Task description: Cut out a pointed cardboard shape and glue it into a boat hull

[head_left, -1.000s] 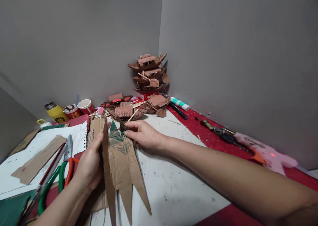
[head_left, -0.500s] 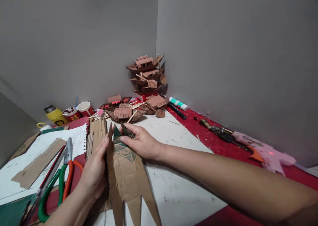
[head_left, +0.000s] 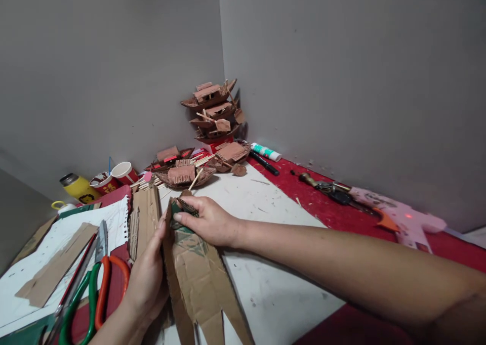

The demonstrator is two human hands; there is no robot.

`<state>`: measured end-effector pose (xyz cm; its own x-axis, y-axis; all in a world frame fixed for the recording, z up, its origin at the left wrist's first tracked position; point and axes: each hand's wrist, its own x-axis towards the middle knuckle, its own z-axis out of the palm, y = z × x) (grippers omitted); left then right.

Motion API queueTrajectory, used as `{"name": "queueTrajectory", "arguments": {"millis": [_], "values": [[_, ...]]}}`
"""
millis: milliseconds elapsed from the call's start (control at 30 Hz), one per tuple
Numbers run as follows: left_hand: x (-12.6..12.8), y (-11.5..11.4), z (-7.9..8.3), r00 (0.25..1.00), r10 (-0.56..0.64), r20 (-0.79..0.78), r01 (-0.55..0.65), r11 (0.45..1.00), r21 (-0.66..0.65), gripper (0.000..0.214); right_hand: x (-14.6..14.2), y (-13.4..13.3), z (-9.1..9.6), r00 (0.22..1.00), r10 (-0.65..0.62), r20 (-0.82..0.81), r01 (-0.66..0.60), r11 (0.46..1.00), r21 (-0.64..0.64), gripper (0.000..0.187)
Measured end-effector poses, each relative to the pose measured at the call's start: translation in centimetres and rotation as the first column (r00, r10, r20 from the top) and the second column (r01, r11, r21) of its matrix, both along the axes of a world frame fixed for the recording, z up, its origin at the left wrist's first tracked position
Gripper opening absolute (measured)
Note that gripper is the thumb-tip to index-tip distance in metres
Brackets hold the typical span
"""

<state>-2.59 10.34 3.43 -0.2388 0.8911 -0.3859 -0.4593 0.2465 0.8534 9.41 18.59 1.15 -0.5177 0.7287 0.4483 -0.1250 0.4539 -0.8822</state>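
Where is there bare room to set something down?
One patch is the white surface between the cardboard and your right arm. Another lies beyond that arm, short of the boats and marker, with small scraps. It's crowded on the left with scissors and paper, and at the back with boats and cups.

A small handicraft corner, though whether in a home or a workshop cannot be told: against plain grey walls point(head_left: 341, 82), a table point(head_left: 326, 319) bears brown model boats point(head_left: 207, 98), some stacked, along with a pink hot glue gun point(head_left: 408, 216), scissors point(head_left: 102, 246), a black marker point(head_left: 265, 163), thin wooden sticks point(head_left: 205, 159), a cardboard piece point(head_left: 201, 274) cut into points, paper cups point(head_left: 131, 175) and scattered scraps point(head_left: 261, 210)
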Motion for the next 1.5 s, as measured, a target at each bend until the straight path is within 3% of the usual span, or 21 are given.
{"name": "queueTrajectory", "arguments": {"millis": [233,400,633,800,1067,1267,1433,1500], "values": [[-0.8,-0.1,-0.9,0.993,-0.102,-0.055,0.109,0.985,0.135,0.044,-0.3,0.2,-0.1,0.991,0.064,-0.118,-0.095,0.957,-0.273,0.017],[-0.5,-0.1,-0.2,0.994,-0.102,0.042,0.099,0.993,0.072,0.048,-0.4,-0.1,0.5,0.971,0.133,-0.198,-0.201,0.905,-0.376,0.01],[0.3,-0.1,0.4,0.985,-0.055,0.165,0.066,0.996,-0.062,0.047,-0.4,-0.2,0.8,0.941,0.192,-0.279,-0.288,0.886,-0.362,0.012],[0.2,0.1,0.2,0.984,-0.051,0.169,0.07,0.992,-0.107,0.044,-0.3,-0.4,1.0,0.944,0.202,-0.26,-0.279,0.911,-0.304,0.013],[0.2,0.0,0.1,0.99,-0.084,0.113,0.076,0.995,0.072,0.049,0.0,-0.5,1.1,0.936,0.222,-0.273,-0.307,0.893,-0.328,0.025],[0.7,-0.1,0.0,0.972,-0.117,0.203,0.109,0.993,0.049,0.049,0.0,-0.8,1.3,0.919,0.218,-0.328,-0.338,0.865,-0.372,0.022],[1.0,-0.2,0.1,0.982,-0.089,0.166,0.078,0.995,0.07,0.045,0.1,-1.1,1.6,0.959,0.143,-0.243,-0.23,0.895,-0.381,0.044],[1.1,-0.2,0.1,0.985,-0.092,0.147,0.079,0.993,0.089,0.041,0.2,-1.1,1.6,0.973,0.106,-0.206,-0.181,0.902,-0.391,0.045]]}}
